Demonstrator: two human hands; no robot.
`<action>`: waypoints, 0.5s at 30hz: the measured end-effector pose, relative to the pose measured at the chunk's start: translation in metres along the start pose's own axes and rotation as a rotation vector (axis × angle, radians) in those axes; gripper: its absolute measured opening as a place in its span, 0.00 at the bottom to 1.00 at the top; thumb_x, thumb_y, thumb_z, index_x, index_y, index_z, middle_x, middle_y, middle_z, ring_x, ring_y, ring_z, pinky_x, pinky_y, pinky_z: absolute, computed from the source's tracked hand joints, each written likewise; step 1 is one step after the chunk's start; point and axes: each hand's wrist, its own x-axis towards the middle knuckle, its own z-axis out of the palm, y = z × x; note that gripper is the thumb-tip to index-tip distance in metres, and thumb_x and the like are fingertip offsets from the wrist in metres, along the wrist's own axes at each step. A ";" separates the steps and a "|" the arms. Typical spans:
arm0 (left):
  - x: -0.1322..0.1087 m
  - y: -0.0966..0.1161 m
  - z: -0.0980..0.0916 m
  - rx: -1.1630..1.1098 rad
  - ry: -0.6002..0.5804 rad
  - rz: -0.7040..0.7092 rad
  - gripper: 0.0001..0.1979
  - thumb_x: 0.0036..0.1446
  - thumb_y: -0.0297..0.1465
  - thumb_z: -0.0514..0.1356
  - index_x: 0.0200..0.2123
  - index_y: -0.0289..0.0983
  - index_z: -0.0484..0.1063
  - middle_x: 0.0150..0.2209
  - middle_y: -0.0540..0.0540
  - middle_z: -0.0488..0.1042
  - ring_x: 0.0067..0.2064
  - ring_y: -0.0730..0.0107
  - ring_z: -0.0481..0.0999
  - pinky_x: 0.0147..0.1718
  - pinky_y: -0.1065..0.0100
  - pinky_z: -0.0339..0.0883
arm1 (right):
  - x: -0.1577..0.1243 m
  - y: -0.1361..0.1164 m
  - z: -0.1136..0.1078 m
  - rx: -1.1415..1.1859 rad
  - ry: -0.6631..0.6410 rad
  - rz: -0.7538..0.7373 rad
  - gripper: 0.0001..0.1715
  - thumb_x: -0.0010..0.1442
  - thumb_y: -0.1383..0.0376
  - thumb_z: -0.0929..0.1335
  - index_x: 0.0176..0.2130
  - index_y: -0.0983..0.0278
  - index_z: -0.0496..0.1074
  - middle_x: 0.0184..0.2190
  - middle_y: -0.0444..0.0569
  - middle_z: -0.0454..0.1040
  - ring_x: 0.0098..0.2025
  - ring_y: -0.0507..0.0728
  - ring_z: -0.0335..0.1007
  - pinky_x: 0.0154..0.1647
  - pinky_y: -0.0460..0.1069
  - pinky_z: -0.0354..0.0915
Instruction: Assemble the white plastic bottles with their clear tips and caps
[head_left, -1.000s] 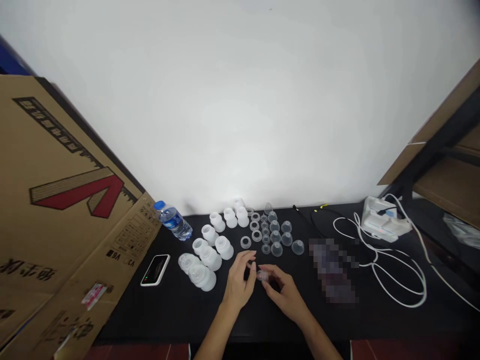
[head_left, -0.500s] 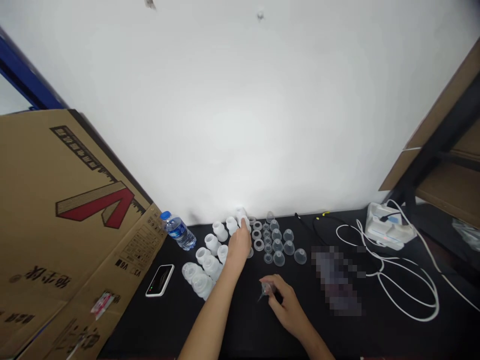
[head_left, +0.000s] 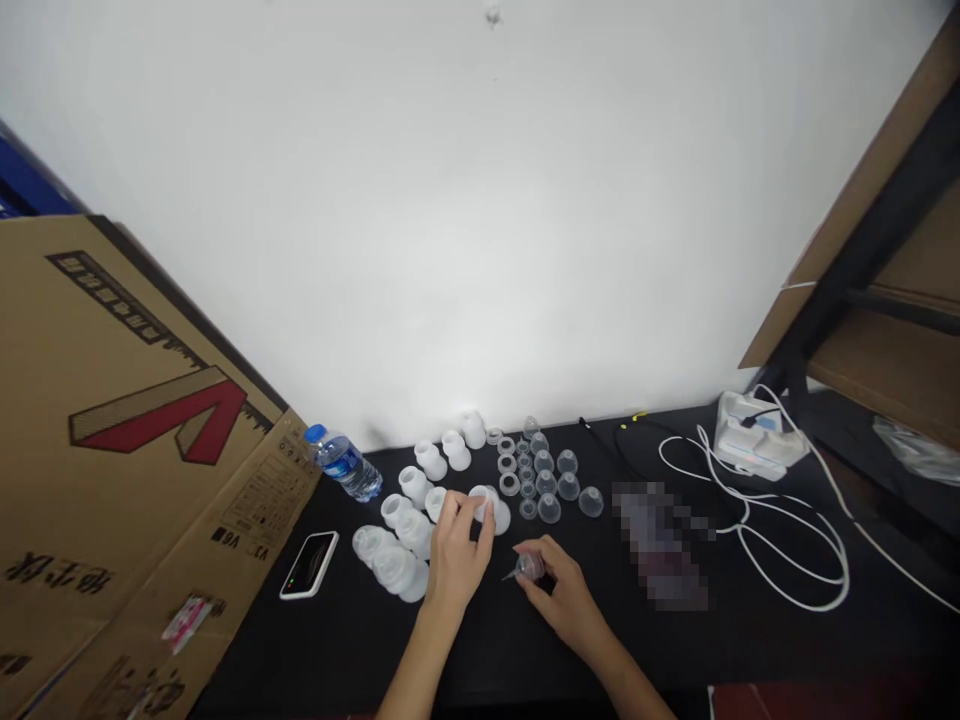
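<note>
My left hand (head_left: pixel 459 548) pinches a white, waisted bottle-shaped piece (head_left: pixel 501 515) by its top, just above the black table. Closed around a small clear plastic part (head_left: pixel 530 566) with a thin pointed end, my right hand (head_left: pixel 561 595) rests low over the table, to the right of my left. More white waisted pieces (head_left: pixel 429 458) stand in rows to the left. Clear rings (head_left: pixel 507 463), small clear discs (head_left: pixel 528 509) and clear domed caps (head_left: pixel 568 487) lie in columns beyond my hands.
At left are a water bottle (head_left: pixel 345 465), a phone (head_left: pixel 310 566) and a big cardboard box (head_left: pixel 150 400). To the right, a blurred-out item (head_left: pixel 660 550) lies near a white power strip (head_left: pixel 754 435) with looped white cable (head_left: pixel 844 560). A white wall rises behind the table.
My left hand has come back from the rear row toward me, bringing a white waisted piece. My right hand stays low, still holding the clear part. The view has shifted slightly.
</note>
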 end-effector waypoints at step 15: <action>-0.058 -0.033 0.027 -0.203 -0.157 -0.079 0.32 0.70 0.31 0.63 0.72 0.44 0.56 0.67 0.35 0.71 0.67 0.49 0.75 0.65 0.47 0.72 | 0.003 0.003 -0.002 0.210 0.155 0.141 0.22 0.66 0.47 0.76 0.49 0.59 0.76 0.40 0.49 0.76 0.41 0.60 0.73 0.41 0.52 0.74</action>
